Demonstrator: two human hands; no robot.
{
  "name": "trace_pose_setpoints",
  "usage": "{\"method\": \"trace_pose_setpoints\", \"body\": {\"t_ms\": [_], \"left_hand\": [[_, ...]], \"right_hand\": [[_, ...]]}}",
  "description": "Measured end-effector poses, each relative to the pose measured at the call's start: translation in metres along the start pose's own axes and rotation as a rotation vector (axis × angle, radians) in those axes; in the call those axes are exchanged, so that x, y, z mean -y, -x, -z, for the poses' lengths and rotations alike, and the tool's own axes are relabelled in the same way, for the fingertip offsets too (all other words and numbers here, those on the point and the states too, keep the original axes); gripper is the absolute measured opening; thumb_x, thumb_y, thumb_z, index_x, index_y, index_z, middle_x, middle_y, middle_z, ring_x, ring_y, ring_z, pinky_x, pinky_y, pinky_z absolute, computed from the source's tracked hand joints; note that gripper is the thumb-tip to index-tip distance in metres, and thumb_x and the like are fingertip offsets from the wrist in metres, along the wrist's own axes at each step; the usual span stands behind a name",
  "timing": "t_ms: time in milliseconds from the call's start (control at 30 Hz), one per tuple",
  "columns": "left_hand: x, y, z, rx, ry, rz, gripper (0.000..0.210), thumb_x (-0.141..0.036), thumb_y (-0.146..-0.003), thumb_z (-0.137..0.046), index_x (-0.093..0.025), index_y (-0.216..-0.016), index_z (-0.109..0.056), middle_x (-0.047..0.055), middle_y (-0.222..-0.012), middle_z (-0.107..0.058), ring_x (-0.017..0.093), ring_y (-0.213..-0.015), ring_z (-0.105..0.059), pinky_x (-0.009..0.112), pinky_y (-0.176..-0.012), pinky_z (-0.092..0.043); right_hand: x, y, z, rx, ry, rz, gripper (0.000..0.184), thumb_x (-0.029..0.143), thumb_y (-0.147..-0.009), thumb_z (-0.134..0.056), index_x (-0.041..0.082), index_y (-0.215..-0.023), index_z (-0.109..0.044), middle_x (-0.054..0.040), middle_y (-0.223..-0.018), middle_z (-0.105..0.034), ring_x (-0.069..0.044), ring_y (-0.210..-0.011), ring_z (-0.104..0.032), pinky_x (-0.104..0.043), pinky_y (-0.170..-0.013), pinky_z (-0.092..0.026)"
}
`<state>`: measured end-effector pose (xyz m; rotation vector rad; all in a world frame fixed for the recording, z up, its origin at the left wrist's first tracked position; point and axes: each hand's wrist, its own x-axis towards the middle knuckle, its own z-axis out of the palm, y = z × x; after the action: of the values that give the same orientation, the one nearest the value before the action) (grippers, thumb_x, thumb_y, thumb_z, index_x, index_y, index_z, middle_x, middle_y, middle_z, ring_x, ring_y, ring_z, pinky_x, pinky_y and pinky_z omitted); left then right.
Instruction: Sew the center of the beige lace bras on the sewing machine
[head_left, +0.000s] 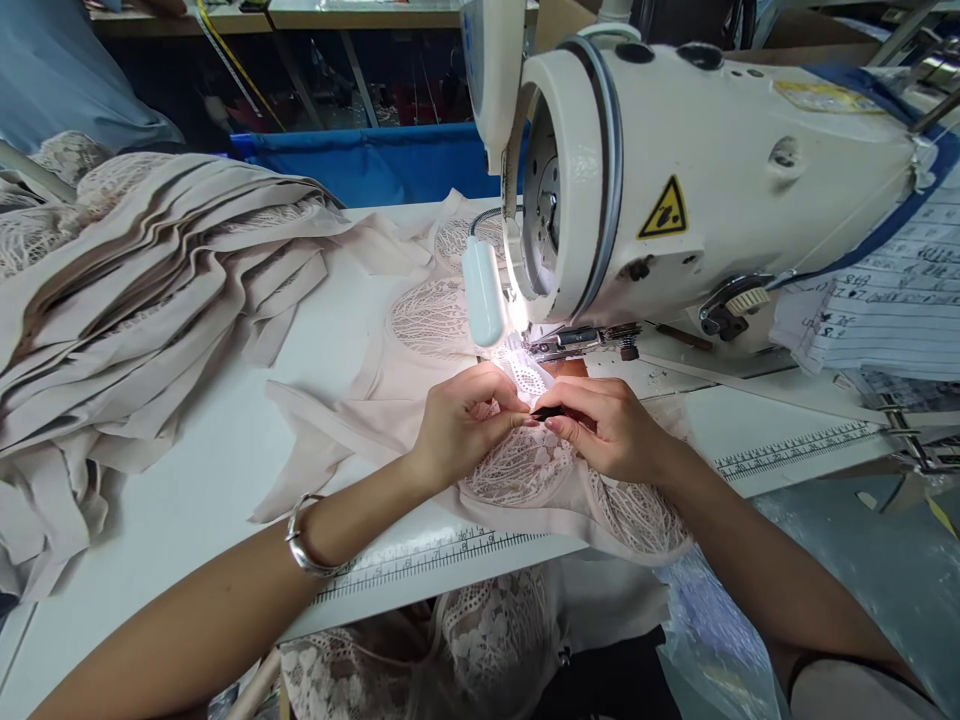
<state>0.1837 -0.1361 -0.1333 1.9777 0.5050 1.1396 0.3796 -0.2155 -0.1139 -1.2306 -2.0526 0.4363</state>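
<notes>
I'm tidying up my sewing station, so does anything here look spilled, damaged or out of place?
Nothing looks clearly damaged. The one untidy spot is some small dark specks on the pale work surface just beyond the right hand, under the sewing machine. They look like stray scraps, but are too small to identify.

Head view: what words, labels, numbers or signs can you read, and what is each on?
Yellow-and-black warning triangle, no words: on the sewing machine.
"7", "8", apparently: on the ruler strip; its other digits are too small.
Handwriting on the paper sheet: too blurred.
Yellow label on the sewing machine: too small.
Yellow-and-white tape: any marks too small.
</notes>
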Motion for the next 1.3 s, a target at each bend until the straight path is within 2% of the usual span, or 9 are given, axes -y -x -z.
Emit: {"method": "trace_pose_setpoints", "body": {"t_ms": [433,800,1067,1300], "left_hand": [[0.0008,-0.0002,-0.0005,0.016,-0.018,0.008,0.017,-0.011,-0.081,-0.075,-0.02,-0.07,-0.066,-0.003,-0.073,-0.069,0.012,-0.069,-0.064,0.025,-0.064,-0.052],[0.0011,0.0005,-0.0011,0.04,0.001,0.041,0.016,-0.015,-0.082,-0.073,-0.021,-0.069,-0.064,-0.002,-0.072,-0.068,0.013,-0.068,-0.062,0.025,-0.061,-0.049],[0.0007,0.0001,-0.0009,0.028,0.002,0.022,0.017,-0.01,-0.08,-0.074,-0.02,-0.069,-0.064,-0.003,-0.072,-0.069,0.012,-0.068,-0.063,0.024,-0.062,-0.05],[-0.0001,-0.0013,-0.0013,-0.003,0.005,0.055,0.02,-0.017,-0.08,-0.078,-0.02,-0.067,-0.064,-0.002,-0.07,-0.069,0.013,-0.067,-0.063,0.025,-0.061,-0.051]], "right_hand": [[0.0,-0.0013,-0.0009,0.005,0.028,-0.004,0.013,0.019,-0.097,-0.055,0.018,-0.095,-0.068,-0.0009,-0.077,-0.068,-0.013,-0.064,-0.054,-0.026,-0.06,-0.038],[-0.0017,-0.0032,-0.0015,0.0,0.122,0.085,0.012,0.016,-0.096,-0.054,0.018,-0.094,-0.066,-0.0017,-0.077,-0.07,-0.015,-0.065,-0.059,-0.028,-0.06,-0.038],[-0.0007,-0.0021,-0.0033,-0.02,0.129,0.066,0.013,0.017,-0.096,-0.055,0.018,-0.091,-0.067,-0.0012,-0.075,-0.069,-0.013,-0.063,-0.055,-0.026,-0.058,-0.036],[0.0023,-0.0022,-0.001,-0.036,0.072,-0.005,0.014,0.021,-0.098,-0.052,0.018,-0.092,-0.064,0.0004,-0.071,-0.06,-0.013,-0.062,-0.049,-0.026,-0.058,-0.036]]}}
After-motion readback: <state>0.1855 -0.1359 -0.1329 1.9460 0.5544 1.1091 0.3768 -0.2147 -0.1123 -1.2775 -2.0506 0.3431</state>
